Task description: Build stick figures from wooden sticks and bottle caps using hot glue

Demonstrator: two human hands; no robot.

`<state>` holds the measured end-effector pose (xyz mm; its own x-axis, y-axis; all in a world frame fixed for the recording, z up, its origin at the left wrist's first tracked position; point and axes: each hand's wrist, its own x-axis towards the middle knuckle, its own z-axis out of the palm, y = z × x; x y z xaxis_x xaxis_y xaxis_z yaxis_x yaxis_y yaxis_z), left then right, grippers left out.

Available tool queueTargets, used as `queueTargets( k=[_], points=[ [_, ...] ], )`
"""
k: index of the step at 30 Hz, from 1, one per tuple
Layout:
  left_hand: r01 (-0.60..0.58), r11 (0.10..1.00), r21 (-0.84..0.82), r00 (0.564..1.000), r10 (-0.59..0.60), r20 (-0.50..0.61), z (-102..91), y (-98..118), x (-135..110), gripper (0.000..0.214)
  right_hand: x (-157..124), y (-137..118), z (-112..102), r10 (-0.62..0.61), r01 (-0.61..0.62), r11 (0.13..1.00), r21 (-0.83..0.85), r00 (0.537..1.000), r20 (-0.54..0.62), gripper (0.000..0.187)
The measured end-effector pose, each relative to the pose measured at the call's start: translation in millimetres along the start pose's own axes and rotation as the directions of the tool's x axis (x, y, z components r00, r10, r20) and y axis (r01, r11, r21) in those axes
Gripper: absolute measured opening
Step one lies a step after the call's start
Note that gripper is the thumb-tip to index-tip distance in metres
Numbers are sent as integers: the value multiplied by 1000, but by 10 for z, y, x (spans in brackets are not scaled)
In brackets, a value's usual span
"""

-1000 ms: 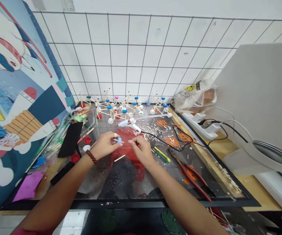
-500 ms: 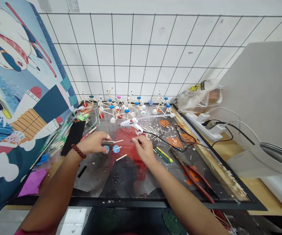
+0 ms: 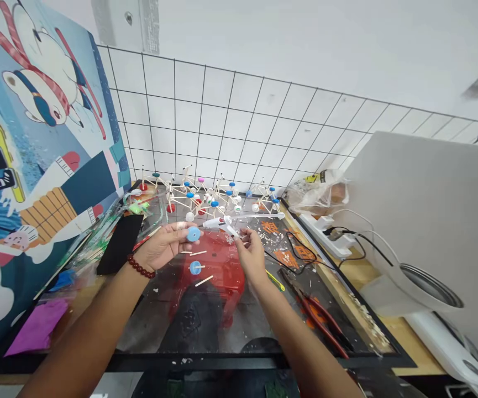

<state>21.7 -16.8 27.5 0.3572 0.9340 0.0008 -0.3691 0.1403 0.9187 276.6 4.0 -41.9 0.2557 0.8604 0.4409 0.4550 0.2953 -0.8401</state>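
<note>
My left hand holds a round blue bottle cap between thumb and fingers, raised above the table, with a small hole or dot at its middle. My right hand is curled at the handle end of a white hot glue gun, thumb and fingers on it; the gun lies at mid-table. Below the hands rests a second blue cap with a thin wooden stick in it. Another short stick lies nearby, and more sticks lie just behind that cap.
Stick-and-cap models stand along the back. Red-handled pliers and a yellow cutter lie right, near a black cable. A white power strip stands beyond. Left are a black strip and a purple packet.
My left hand has lifted a blue cap off the table and turned it to face me. My right hand has moved forward to the glue gun's handle. The view has tilted.
</note>
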Motion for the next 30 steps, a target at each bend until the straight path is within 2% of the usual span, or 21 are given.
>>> queueTargets(
  k=[3, 7, 12, 15, 18, 21, 22, 24, 26, 28, 30],
  points=[
    [14, 989, -147, 1000, -15, -7, 43, -36, 21, 29, 287, 65, 14, -72, 64, 969, -238, 997, -24, 43],
    [18, 955, -296, 998, -37, -60, 4, -86, 62, 24, 488, 138, 114, -15, 75, 884, -461, 991, 133, 48],
    [49, 887, -459, 979, -134, -156, -42, -114, 91, 23, 489, 111, 310, -7, 124, 861, -494, 972, 233, 22],
    [-63, 874, -483, 956, -86, -281, -55, -101, 110, 29, 483, 28, 363, 4, 122, 868, -481, 968, 252, 13],
    [-181, 877, -444, 907, -26, -420, -115, -88, 150, 28, 442, -77, 290, 9, 107, 884, -455, 969, 247, 18],
    [-246, 882, -402, 875, 23, -484, -199, -93, 195, 31, 312, -141, 115, -20, 102, 912, -397, 979, 205, 24],
    [-259, 886, -385, 870, 40, -492, -221, -100, 205, 34, 252, -143, 52, -49, 105, 938, -330, 984, 174, 25],
    [-276, 906, -322, 871, 94, -482, -243, -122, 214, 41, 128, -118, -54, -84, 100, 984, -149, 990, 111, 29],
    [-298, 934, -198, 876, 185, -445, -235, -152, 212, 52, 25, -67, -117, -60, 58, 998, 41, 996, 65, 33],
    [-331, 944, -11, 866, 299, -400, -205, -186, 208, 64, -40, -15, -137, -16, 6, 984, 177, 998, 56, 34],
    [-360, 913, 191, 837, 406, -366, -168, -220, 207, 73, -68, 20, -127, 5, -21, 969, 246, 998, 66, 35]
  ],
)
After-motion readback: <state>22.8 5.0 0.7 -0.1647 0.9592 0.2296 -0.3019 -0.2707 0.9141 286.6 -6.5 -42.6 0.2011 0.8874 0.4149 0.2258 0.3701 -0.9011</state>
